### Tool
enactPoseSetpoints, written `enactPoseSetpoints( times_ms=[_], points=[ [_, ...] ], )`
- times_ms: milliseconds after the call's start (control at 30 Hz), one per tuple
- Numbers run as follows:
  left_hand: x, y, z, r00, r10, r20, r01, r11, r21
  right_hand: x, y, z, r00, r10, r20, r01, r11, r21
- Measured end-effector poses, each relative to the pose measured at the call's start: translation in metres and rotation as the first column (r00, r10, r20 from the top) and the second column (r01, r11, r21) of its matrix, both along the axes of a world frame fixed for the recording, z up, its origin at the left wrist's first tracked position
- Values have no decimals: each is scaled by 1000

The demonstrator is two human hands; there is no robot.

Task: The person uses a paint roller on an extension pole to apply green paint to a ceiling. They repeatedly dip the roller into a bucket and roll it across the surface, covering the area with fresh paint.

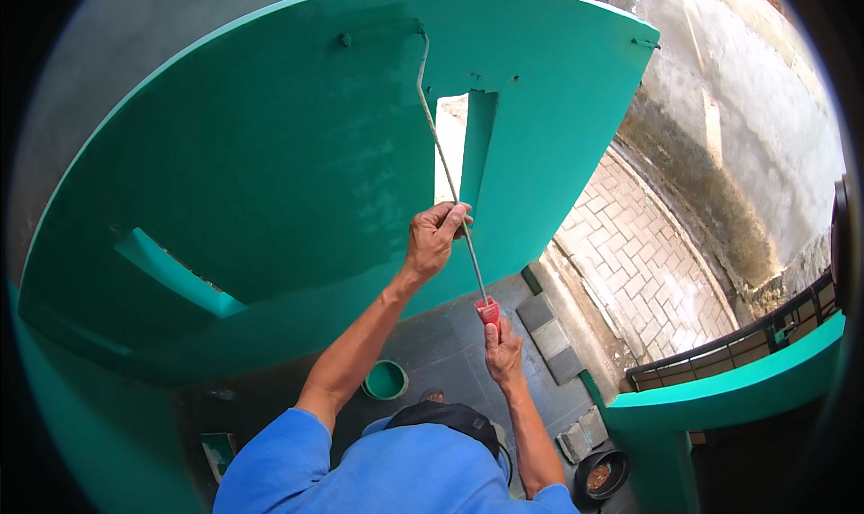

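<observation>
My right hand (504, 356) grips the red handle (487, 311), my left hand (432, 239) pinches the rod (441, 151), whose far end, near the green wall's (297, 154) top edge, is hard to make out.

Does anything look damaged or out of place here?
The green painted wall has small dark marks near the top of its narrow rectangular opening. They look odd against the plain green; whether holes or stains, I cannot tell.
</observation>
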State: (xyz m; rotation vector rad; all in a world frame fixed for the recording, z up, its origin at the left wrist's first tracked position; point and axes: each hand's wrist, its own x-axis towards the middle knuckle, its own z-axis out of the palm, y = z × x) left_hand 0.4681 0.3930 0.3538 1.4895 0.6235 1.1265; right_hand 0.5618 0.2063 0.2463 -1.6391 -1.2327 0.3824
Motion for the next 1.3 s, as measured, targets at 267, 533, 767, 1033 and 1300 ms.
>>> enactPoseSetpoints(
  times_ms=[267, 533, 767, 1033, 1300],
  points=[
    [7, -4, -23, 992, 22, -127, -22, 1000, 0, 18, -12, -16, 996, 6, 88, -4, 1000, -17],
    [2, 9, 26, 993, 118, -4, -118, 991, 63, 10, 26, 13, 997, 24, 80, -21, 999, -35],
    [-1, 1, 15, 971, 232, -54, -225, 969, 102, -5, 25, 13, 999, 33, 12, -33, 999, 39],
    [-18, 5, 23, 963, 225, -146, -215, 973, 82, -22, 38, -5, 998, 64, 29, -65, 998, 27],
    [-28, 6, 21, 949, 315, -4, -314, 948, 41, -46, 52, 10, 993, 98, -69, -94, 994, 60]
  ],
)
